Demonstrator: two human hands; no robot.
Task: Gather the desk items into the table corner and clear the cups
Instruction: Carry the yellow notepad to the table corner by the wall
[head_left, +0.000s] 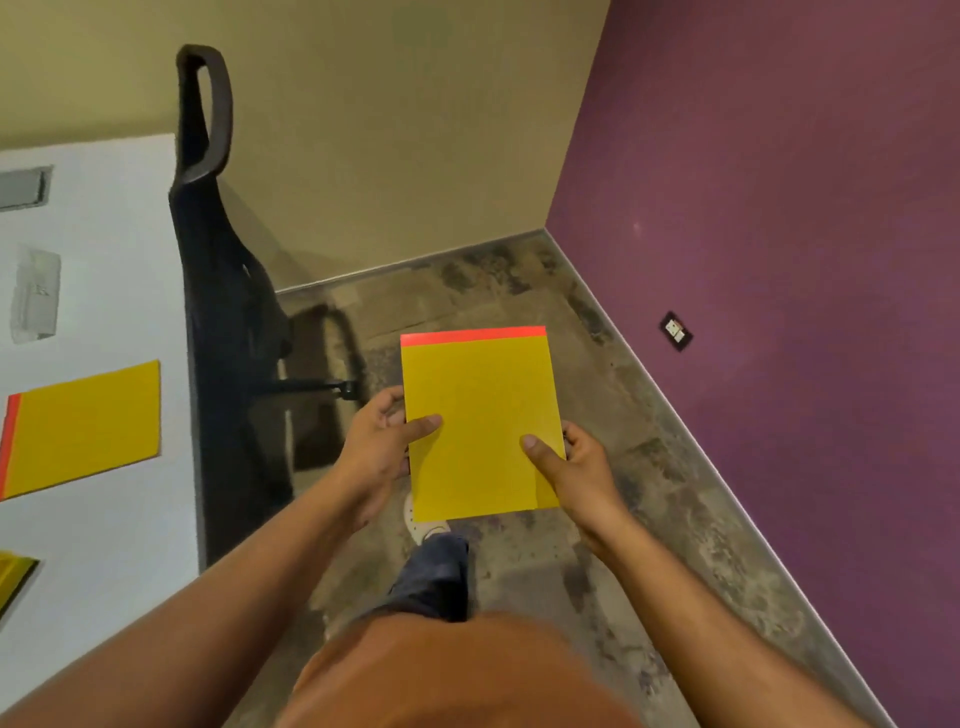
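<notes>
Head view: a yellow pad with a red strip along its far edge is held over the floor, off to the right of the white surface. It is gripped from both sides — the left hand has its thumb laid across the pad's face with the fingers curled behind its left edge, and the right hand has its thumb on the face with the fingers wrapped around the right edge. Each grip is closed on the pad.

On the surface a second yellow pad is seen lying flat, red strip to the left, near the surface's right edge. Beyond it a clear plastic item is laid — what it is cannot be told. A black office chair is stood just beside the surface's right edge, between the surface and the held pad.
</notes>
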